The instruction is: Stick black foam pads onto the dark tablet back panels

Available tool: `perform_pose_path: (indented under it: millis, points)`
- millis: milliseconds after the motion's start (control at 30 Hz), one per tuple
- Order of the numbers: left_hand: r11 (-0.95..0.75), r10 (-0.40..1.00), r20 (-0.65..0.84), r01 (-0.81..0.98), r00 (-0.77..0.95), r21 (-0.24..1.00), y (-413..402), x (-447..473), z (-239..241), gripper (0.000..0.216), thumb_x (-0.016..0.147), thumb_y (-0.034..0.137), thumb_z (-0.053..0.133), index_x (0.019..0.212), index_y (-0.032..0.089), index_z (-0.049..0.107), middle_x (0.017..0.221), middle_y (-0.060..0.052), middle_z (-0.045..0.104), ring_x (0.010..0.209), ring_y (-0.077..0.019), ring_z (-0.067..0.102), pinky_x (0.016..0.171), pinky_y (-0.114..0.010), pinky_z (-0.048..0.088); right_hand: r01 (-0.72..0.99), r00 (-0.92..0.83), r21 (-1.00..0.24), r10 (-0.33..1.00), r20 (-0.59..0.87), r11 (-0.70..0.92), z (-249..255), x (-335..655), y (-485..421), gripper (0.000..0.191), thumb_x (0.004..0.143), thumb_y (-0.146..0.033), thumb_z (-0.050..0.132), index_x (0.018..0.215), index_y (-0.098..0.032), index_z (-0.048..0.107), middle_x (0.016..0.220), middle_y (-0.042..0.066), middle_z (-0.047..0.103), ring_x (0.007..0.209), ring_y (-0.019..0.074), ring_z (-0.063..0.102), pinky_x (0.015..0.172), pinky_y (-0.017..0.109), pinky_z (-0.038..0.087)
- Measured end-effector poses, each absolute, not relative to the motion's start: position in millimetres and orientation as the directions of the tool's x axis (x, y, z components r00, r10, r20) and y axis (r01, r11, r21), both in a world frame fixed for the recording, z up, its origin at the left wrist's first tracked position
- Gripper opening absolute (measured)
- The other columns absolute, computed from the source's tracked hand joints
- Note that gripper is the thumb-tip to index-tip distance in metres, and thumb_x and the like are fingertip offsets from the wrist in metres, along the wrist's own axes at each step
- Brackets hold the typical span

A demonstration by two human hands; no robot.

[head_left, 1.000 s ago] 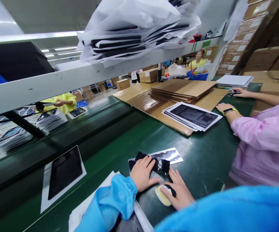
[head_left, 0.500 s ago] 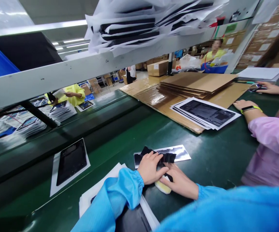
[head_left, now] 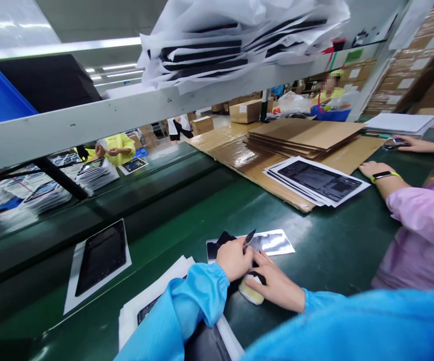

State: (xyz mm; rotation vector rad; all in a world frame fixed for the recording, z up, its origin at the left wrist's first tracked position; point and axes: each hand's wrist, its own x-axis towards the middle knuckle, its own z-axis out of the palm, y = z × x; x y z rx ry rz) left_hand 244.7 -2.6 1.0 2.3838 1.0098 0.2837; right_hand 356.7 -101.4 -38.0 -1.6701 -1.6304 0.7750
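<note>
My left hand (head_left: 235,258) is closed, its fingers curled around a piece of black cloth (head_left: 226,237); a dark pointed corner sticks up past the fingers. Close against it, my right hand (head_left: 277,285) lies with fingers stretched out over the dark cloth, thumb apart. Under that thumb is a yellowish-white pad (head_left: 251,292), partly covered. Beneath both hands lies a flat, shiny sheet with a white border (head_left: 277,242), its middle hidden. By my left forearm, a stack of white sheets with dark panels (head_left: 153,297) is partly covered by my sleeve.
A dark panel on white backing (head_left: 102,258) lies on the green belt at left. Further right are more panels (head_left: 320,180), cardboard sheets (head_left: 307,133) and a co-worker's arms (head_left: 390,183). Overhead runs a shelf (head_left: 127,108) loaded with wrapped stacks (head_left: 209,55).
My left hand's fingers have gone from spread flat on the black cloth to curled around it, lifting a corner. My right hand has shifted slightly. The panel on the belt moved left and nearer.
</note>
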Motion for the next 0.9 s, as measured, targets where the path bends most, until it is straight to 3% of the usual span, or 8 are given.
perform_pose_path:
  millis: [67, 200, 267, 367, 433, 567, 733, 900]
  points:
    - [-0.538, 0.727, -0.015, 0.583, 0.686, 0.609, 2.7, 240.1, -3.0, 0.034, 0.082, 0.029, 0.044, 0.102, 0.019, 0.07, 0.094, -0.009, 0.075, 0.089, -0.0286, 0.07, 0.08, -0.04, 0.054, 0.529, 0.093, -0.849, 0.995, 0.043, -0.012, -41.4, 361.5, -105.9, 0.031, 0.079, -0.044, 0.06, 0.091, -0.021, 0.076, 0.144, 0.013, 0.046, 0.135, 0.0347, 0.037, 0.114, 0.056, 0.022]
    - [-0.466, 0.736, 0.013, 0.493, 0.677, 0.735, 5.9, 231.3, -9.3, 0.033, 0.081, 0.029, 0.044, 0.1, 0.021, 0.07, 0.093, -0.003, 0.076, 0.086, -0.0221, 0.07, 0.078, -0.032, 0.054, 0.316, 0.206, -0.949, 0.976, 0.067, -0.002, -42.6, 376.3, -110.4, 0.043, 0.09, -0.05, 0.044, 0.121, -0.029, 0.064, 0.14, 0.011, 0.051, 0.124, 0.0304, 0.052, 0.096, 0.044, 0.047]
    - [-0.44, 0.743, 0.037, 0.447, 0.668, 0.779, 4.0, 228.4, -10.4, 0.033, 0.08, 0.028, 0.044, 0.099, 0.021, 0.071, 0.092, -0.002, 0.076, 0.084, -0.0209, 0.07, 0.078, -0.031, 0.054, 0.167, 0.276, -0.986, 0.96, 0.034, -0.013, -40.8, 381.3, -108.6, 0.037, 0.09, -0.05, 0.046, 0.117, -0.034, 0.065, 0.131, 0.009, 0.061, 0.114, 0.0288, 0.059, 0.087, 0.039, 0.049]
    - [-0.408, 0.761, 0.065, 0.399, 0.645, 0.821, 2.5, 225.8, -11.4, 0.03, 0.078, 0.03, 0.044, 0.087, 0.02, 0.072, 0.082, -0.001, 0.075, 0.076, -0.0213, 0.069, 0.073, -0.032, 0.053, 0.046, 0.31, -0.998, 0.95, -0.035, -0.052, -39.4, 381.2, -102.5, 0.029, 0.083, -0.051, 0.058, 0.105, -0.036, 0.07, 0.102, 0.008, 0.075, 0.09, 0.0258, 0.069, 0.073, 0.035, 0.05]
    - [-0.387, 0.78, 0.083, 0.374, 0.62, 0.843, 4.0, 224.3, -12.4, 0.03, 0.078, 0.032, 0.045, 0.083, 0.019, 0.072, 0.078, -0.002, 0.075, 0.073, -0.0218, 0.069, 0.072, -0.033, 0.053, 0.055, 0.313, -0.997, 0.949, -0.041, -0.061, -39.3, 377.3, -98.8, 0.027, 0.082, -0.05, 0.06, 0.103, -0.036, 0.07, 0.099, 0.007, 0.076, 0.088, 0.0255, 0.07, 0.071, 0.034, 0.05]
    - [-0.349, 0.814, 0.123, 0.31, 0.567, 0.885, 7.8, 221.5, -12.9, 0.034, 0.079, 0.035, 0.044, 0.088, 0.018, 0.072, 0.085, -0.003, 0.075, 0.081, -0.0227, 0.069, 0.076, -0.034, 0.052, 0.06, 0.324, -0.997, 0.946, -0.027, -0.049, -36.0, 367.1, -97.5, 0.025, 0.088, -0.047, 0.052, 0.103, -0.038, 0.07, 0.118, 0.005, 0.069, 0.105, 0.0258, 0.064, 0.08, 0.034, 0.049]
    - [-0.315, 0.838, 0.146, 0.247, 0.526, 0.916, 7.6, 219.3, -10.8, 0.03, 0.078, 0.036, 0.049, 0.087, 0.019, 0.072, 0.084, -0.003, 0.075, 0.08, -0.0235, 0.068, 0.076, -0.035, 0.051, 0.098, 0.218, -0.991, 0.974, -0.067, -0.091, -31.4, 361.0, -99.9, 0.03, 0.089, -0.05, 0.049, 0.094, -0.033, 0.073, 0.096, 0.005, 0.077, 0.088, 0.0229, 0.07, 0.071, 0.03, 0.051]
    - [-0.221, 0.917, 0.138, 0.187, 0.374, 0.957, 20.2, 212.1, -5.3, 0.034, 0.079, 0.044, 0.05, 0.081, 0.014, 0.067, 0.076, -0.004, 0.071, 0.074, -0.0212, 0.066, 0.07, -0.032, 0.052, 0.252, 0.267, -0.956, 0.96, -0.083, -0.153, -36.3, 392.1, -87.0, 0.03, 0.082, -0.049, 0.056, 0.075, -0.026, 0.074, 0.079, 0.004, 0.078, 0.075, 0.0203, 0.072, 0.063, 0.028, 0.05]
